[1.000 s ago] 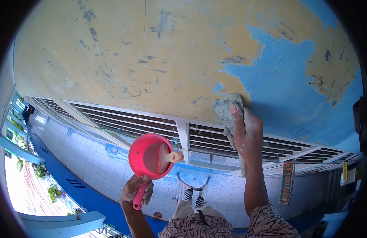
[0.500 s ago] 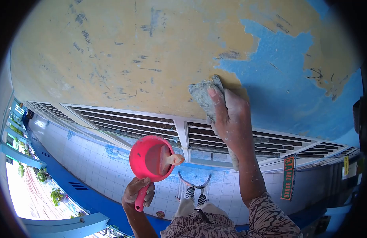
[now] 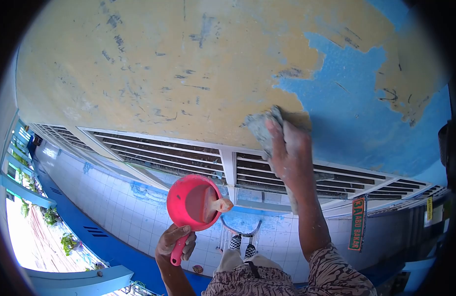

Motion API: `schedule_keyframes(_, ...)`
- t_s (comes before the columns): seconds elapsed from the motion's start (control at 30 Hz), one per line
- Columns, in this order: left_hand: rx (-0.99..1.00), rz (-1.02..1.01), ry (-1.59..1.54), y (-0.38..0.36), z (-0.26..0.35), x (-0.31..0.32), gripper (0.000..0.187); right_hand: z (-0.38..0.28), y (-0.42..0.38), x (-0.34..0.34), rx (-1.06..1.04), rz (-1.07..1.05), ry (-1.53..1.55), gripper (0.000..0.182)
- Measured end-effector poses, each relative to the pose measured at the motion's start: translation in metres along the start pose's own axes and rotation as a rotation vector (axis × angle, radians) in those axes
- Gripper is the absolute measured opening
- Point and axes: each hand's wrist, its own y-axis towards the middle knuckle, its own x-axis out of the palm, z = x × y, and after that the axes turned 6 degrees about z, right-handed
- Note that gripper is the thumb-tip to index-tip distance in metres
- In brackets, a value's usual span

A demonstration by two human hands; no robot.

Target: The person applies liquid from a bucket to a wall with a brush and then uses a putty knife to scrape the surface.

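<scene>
My left hand (image 3: 175, 241) is closed round the handle of a red dipper (image 3: 181, 201). A brush-like tool with a pale handle (image 3: 221, 204) rests inside the dipper, its end over the rim. My right hand (image 3: 289, 148) grips a grey, crusted cloth (image 3: 261, 129) against the wall (image 3: 154, 64), just above the white slatted vents. The wall is tan with dark scuffs, and its tan coat ends in a ragged edge beside a bright blue area (image 3: 346, 108). Part of the cloth hangs below my right wrist.
White slatted vents (image 3: 164, 150) run below the wall surface. Far below are a tiled floor (image 3: 114, 202), a metal-framed stand (image 3: 241, 232) under my checkered shoes, and a blue ledge (image 3: 95, 229). A hanging sign (image 3: 357, 223) is at right, plants (image 3: 67, 242) at left.
My right hand and the cloth have moved slightly down the wall towards the vents. The dipper in my left hand sits slightly lower and further right.
</scene>
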Motion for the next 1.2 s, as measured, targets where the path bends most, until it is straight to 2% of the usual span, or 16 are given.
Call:
schedule_keyframes(0.1, -0.002, 0.029, 0.023, 0.001, -0.004, 0.003, 0.035, -0.005, 0.004, 0.0, 0.026, -0.059, -0.031, 0.031)
schedule_keyframes(0.23, -0.014, -0.032, -0.014, 0.0, -0.005, -0.004, 0.032, 0.002, -0.003, 0.0, -0.044, 0.09, 0.084, 0.027)
schedule_keyframes(0.4, 0.027, -0.037, 0.039, 0.0, -0.005, 0.003, 0.031, -0.013, 0.017, 0.014, -0.108, -0.024, -0.076, 0.029)
schedule_keyframes(0.47, 0.005, -0.013, -0.011, 0.0, -0.006, 0.006, 0.029, -0.013, -0.004, -0.015, 0.441, -0.178, 0.495, 0.025)
schedule_keyframes(0.53, 0.019, -0.019, -0.033, -0.001, -0.007, 0.002, 0.029, 0.015, -0.042, -0.039, 0.604, -0.244, 0.91, 0.025)
schedule_keyframes(0.6, 0.019, -0.045, -0.054, -0.004, -0.01, -0.006, 0.029, 0.043, -0.1, -0.038, 0.794, -0.199, 1.231, 0.034)
schedule_keyframes(0.67, 0.015, -0.009, 0.013, -0.006, -0.011, -0.009, 0.034, 0.06, -0.156, -0.038, 1.026, -0.102, 1.222, 0.034)
schedule_keyframes(0.7, 0.016, 0.029, 0.075, -0.005, -0.01, -0.01, 0.04, 0.054, -0.167, -0.041, 1.025, -0.093, 1.224, 0.034)
schedule_keyframes(0.77, 0.003, 0.043, 0.083, -0.004, -0.009, -0.01, 0.04, 0.04, -0.176, -0.054, 1.058, 0.063, 1.491, 0.028)
schedule_keyframes(0.8, -0.008, 0.059, 0.088, -0.004, -0.009, -0.01, 0.04, 0.038, -0.175, -0.063, 1.099, -0.095, 1.33, 0.026)
schedule_keyframes(0.83, -0.012, 0.058, 0.094, -0.002, -0.01, -0.01, 0.04, 0.032, -0.17, -0.068, 1.101, -0.088, 1.332, 0.026)
schedule_keyframes(0.9, -0.022, 0.031, 0.088, 0.002, -0.01, -0.011, 0.04, 0.02, -0.149, -0.069, 1.08, -0.202, 0.917, 0.033)
schedule_keyframes(0.97, -0.027, 0.041, 0.112, 0.004, -0.01, -0.004, 0.04, 0.009, -0.128, -0.066, 1.101, -0.115, 0.954, 0.035)
schedule_keyframes(1.07, -0.054, 0.047, 0.139, 0.005, -0.012, 0.005, 0.039, 0.0, -0.093, -0.052, 0.799, -0.032, 0.89, 0.039)
schedule_keyframes(1.17, -0.073, 0.056, 0.139, 0.003, -0.015, 0.012, 0.037, 0.015, -0.073, -0.021, 0.617, 0.047, 0.795, 0.041)
schedule_keyframes(1.2, -0.079, 0.044, 0.115, 0.001, -0.018, 0.009, 0.035, 0.021, -0.069, -0.014, 0.636, 0.051, 0.797, 0.04)
